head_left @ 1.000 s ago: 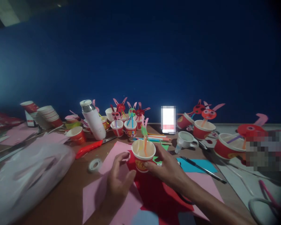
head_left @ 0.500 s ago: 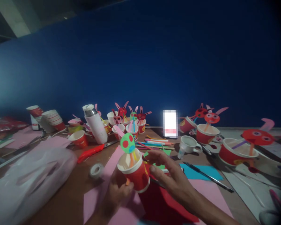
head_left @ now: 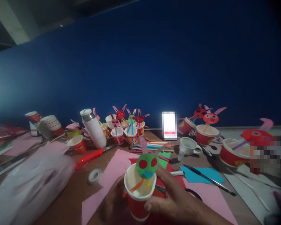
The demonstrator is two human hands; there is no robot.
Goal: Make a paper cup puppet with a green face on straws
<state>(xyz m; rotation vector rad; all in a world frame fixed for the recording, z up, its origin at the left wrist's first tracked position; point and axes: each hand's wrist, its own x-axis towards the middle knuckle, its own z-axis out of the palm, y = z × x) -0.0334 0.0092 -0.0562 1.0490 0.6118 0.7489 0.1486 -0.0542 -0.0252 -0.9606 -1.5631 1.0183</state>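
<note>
A red paper cup with a white rim (head_left: 140, 207) is held upright between my two hands, low in the middle. Standing in it is a green paper rabbit face (head_left: 147, 165) with red eyes, a blue mouth and pink ears, on orange and yellow straw legs. My left hand (head_left: 113, 200) curls around the cup's left side, in shadow and partly hidden behind it. On the right side, my right hand (head_left: 178, 200) grips the cup, thumb across its front and fingers behind. Pink paper (head_left: 90, 201) and red paper lie beneath.
At the left lie a plastic bag (head_left: 37, 187), a tape roll (head_left: 94, 176) and a red-handled cutter (head_left: 89, 157). Behind stand a white flask (head_left: 93, 129) and several cups with paper figures. Rightward are a white mug (head_left: 188, 146), blue paper (head_left: 202, 174) and a black pen (head_left: 210, 180).
The cup has moved right, toward me, and turned so its green face points more to the front. My right hand, open beside the cup before, has closed on it.
</note>
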